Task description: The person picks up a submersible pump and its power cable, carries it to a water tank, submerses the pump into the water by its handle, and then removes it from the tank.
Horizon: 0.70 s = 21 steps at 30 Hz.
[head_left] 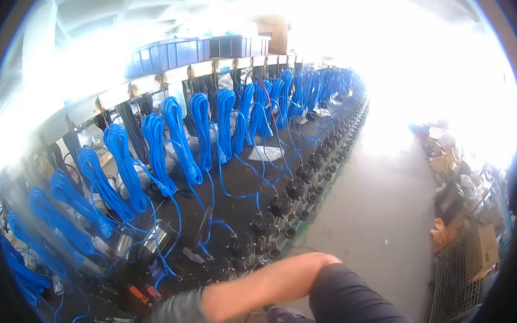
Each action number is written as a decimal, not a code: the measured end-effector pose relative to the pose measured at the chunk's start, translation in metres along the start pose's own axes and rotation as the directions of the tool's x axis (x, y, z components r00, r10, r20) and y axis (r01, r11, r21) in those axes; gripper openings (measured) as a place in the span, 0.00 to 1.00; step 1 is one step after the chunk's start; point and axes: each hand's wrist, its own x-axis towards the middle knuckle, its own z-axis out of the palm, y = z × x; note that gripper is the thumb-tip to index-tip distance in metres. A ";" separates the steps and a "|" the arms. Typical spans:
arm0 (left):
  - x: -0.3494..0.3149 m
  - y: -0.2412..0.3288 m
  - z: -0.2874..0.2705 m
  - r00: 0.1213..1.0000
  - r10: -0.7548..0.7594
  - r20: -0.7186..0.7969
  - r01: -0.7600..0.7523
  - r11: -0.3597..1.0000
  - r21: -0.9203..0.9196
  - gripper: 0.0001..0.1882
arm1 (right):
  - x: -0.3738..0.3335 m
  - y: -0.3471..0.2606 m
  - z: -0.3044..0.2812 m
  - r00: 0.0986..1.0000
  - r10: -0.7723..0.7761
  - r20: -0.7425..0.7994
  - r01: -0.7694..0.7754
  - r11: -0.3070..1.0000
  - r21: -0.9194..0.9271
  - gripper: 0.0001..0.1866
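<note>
My right arm (265,284) comes in from the lower right and reaches across to the left, its sleeve pushed up at the elbow. A grey glove (179,311) covers the hand, low over the near end of the dark bench. The glove's fingers run out of sight at the lower edge, so what they touch is hidden. Just left of the glove lie red-handled tools (138,294). Blue cable coils (124,174) hang in a long row above the bench. Their loose ends run down to black-topped units (241,246) lined along the bench edge. My left hand is out of view.
A pale rail (118,94) carries the coils, with blue bins (171,53) and a cardboard box (272,34) above. Grey floor (359,216) runs along the bench's right side. Beyond it stand a wire mesh cage (456,276) and piled cartons and bags (468,180).
</note>
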 end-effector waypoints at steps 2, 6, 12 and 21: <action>-0.002 -0.005 -0.001 1.000 -0.004 -0.025 0.004 1.000 -0.002 0.18 | -0.054 -0.003 -0.066 0.945 0.294 -0.142 -0.297 0.955 0.003 0.18; -0.024 -0.003 0.011 0.998 0.019 -0.059 -0.012 0.994 0.111 0.18 | -0.187 0.126 -0.176 0.612 0.362 -0.703 -0.740 0.577 -0.346 0.15; -0.043 -0.061 0.041 0.927 0.106 -0.360 -0.132 0.990 -0.048 0.26 | -0.408 0.283 -0.347 -0.229 0.008 -0.973 -0.937 0.268 0.223 0.15; -0.063 -0.040 0.123 0.824 0.130 -0.552 -0.043 0.985 0.168 0.13 | -0.423 0.376 -0.421 -0.258 0.604 -0.754 -0.701 0.420 0.576 0.23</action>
